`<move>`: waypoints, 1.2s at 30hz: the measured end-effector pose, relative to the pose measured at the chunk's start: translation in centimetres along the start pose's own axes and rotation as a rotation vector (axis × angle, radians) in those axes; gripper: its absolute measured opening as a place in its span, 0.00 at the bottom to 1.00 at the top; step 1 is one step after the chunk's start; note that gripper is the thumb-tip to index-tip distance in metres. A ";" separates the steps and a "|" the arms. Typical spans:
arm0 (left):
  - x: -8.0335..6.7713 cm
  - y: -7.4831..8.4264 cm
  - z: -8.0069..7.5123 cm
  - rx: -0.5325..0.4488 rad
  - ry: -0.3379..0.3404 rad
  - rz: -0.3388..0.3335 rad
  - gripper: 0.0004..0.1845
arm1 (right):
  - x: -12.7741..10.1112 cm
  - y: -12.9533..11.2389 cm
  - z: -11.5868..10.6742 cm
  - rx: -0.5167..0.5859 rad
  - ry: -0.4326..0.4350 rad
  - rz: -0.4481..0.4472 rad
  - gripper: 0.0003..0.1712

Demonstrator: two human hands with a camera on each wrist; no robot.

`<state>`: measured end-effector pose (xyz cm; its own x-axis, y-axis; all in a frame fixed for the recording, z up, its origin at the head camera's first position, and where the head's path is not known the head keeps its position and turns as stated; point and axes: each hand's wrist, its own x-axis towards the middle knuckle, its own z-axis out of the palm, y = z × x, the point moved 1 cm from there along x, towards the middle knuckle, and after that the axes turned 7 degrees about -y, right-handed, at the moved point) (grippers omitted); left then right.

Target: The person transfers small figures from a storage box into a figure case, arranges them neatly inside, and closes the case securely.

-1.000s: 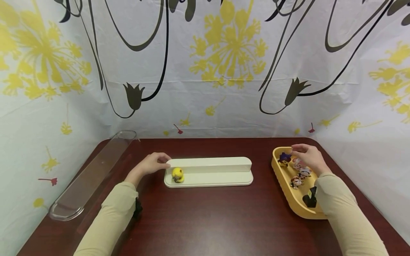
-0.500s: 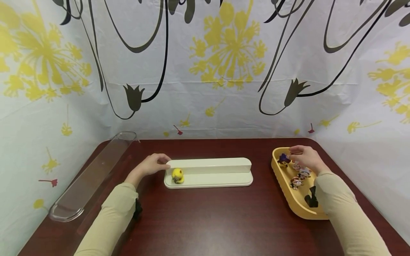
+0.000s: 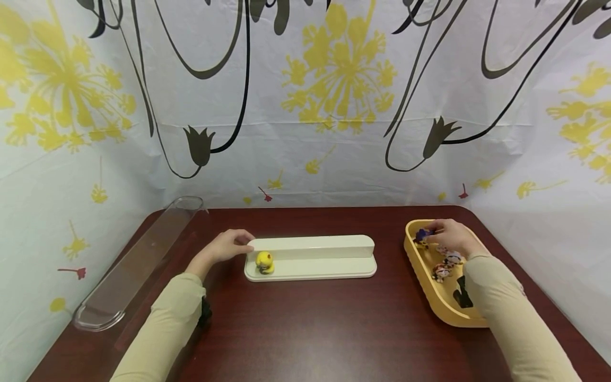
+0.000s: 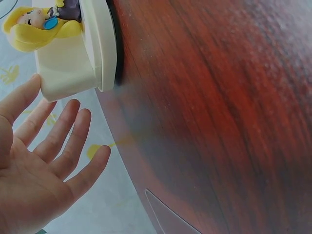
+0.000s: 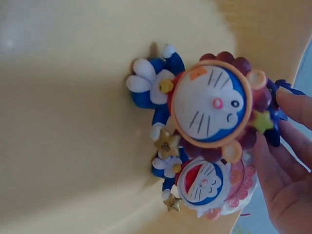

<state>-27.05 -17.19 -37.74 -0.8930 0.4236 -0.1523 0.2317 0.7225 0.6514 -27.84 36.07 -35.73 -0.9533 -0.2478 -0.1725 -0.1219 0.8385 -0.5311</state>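
Observation:
My left hand (image 3: 240, 244) lies open, its fingertips against the left end of a white stepped stand (image 3: 324, 247). A yellow-haired figurine (image 3: 264, 261) stands on the stand's lower step near that end. In the left wrist view the left hand (image 4: 58, 131) shows straight spread fingers beside the stand (image 4: 73, 68) and the figurine (image 4: 36, 27). My right hand (image 3: 433, 233) reaches into a yellow tray (image 3: 425, 284) and pinches a blue cat figurine (image 3: 422, 236). In the right wrist view the fingers (image 5: 287, 165) touch that figurine (image 5: 209, 107), which lies on the tray floor (image 5: 73, 122).
Several more small figurines (image 3: 446, 262) lie in the tray, and a black one (image 3: 462, 297) sits near my right sleeve. A long clear plastic cover (image 3: 138, 260) rests along the left edge of the dark wooden table (image 3: 305, 329). A flowered sheet encloses the table.
My right hand has slid a little left and down inside the tray onto the blue figurine. The left hand and the stand have stayed still.

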 end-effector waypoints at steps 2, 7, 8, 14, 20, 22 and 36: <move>0.0 0.0 0.0 -0.002 0.000 0.001 0.13 | 0.2 0.1 0.1 0.011 -0.011 -0.003 0.25; -0.1 0.0 0.0 -0.005 0.007 0.007 0.13 | 0.4 0.1 0.4 0.044 -0.003 -0.012 0.24; -0.1 0.0 0.0 -0.005 0.007 0.007 0.13 | 0.5 0.1 0.4 0.050 0.003 -0.018 0.24; 0.0 -0.1 0.0 -0.005 0.005 -0.004 0.14 | 0.5 0.0 0.7 0.060 0.018 -0.022 0.23; 0.1 -0.2 0.0 -0.007 0.002 -0.013 0.13 | 0.4 0.1 0.9 0.095 0.013 -0.018 0.24; 0.1 -0.3 0.0 -0.007 0.002 -0.011 0.13 | 0.4 0.1 1.0 0.101 0.019 -0.019 0.23; 0.2 -0.3 0.1 -0.004 0.006 -0.008 0.13 | 0.2 0.1 1.0 0.167 0.005 -0.009 0.24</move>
<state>-27.28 -17.28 -38.06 -0.8972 0.4143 -0.1532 0.2226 0.7236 0.6533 -27.80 35.64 -36.65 -0.9539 -0.2520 -0.1633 -0.0831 0.7440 -0.6630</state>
